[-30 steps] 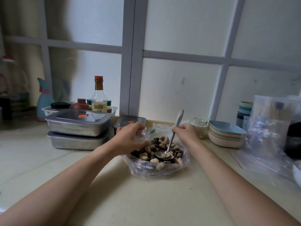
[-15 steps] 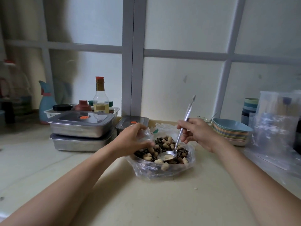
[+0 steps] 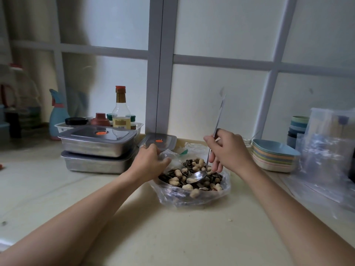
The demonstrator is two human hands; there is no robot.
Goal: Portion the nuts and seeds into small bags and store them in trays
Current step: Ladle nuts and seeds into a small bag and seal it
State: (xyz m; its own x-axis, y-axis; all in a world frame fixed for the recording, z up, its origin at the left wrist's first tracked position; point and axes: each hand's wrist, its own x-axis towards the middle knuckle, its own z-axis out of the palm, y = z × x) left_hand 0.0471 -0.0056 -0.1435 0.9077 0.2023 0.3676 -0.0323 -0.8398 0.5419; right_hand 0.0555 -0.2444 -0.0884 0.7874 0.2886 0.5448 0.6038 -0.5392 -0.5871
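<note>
A clear plastic bag [image 3: 194, 196] lies open on the counter, filled with peanuts in the shell and sunflower seeds [image 3: 184, 173]. My left hand [image 3: 148, 162] grips the bag's left rim. My right hand [image 3: 228, 148] holds a metal spoon [image 3: 199, 176] by its long handle; the bowl of the spoon rests in the nuts with a peanut or two in it. Two lidded steel trays [image 3: 96, 146] are stacked to the left of the bag, and a smaller lidded tray [image 3: 159, 142] stands just behind my left hand.
Behind the trays stand a sauce bottle [image 3: 121, 110], jars in a white bin and a blue spray bottle [image 3: 56, 114]. To the right are stacked pastel plates [image 3: 274, 158], stacked cups [image 3: 297, 129] and a pile of clear plastic bags [image 3: 326, 156]. A frosted window backs the counter.
My right hand has moved the spoon through the nuts and lifted its handle more upright. My left hand keeps its hold on the bag's rim.
</note>
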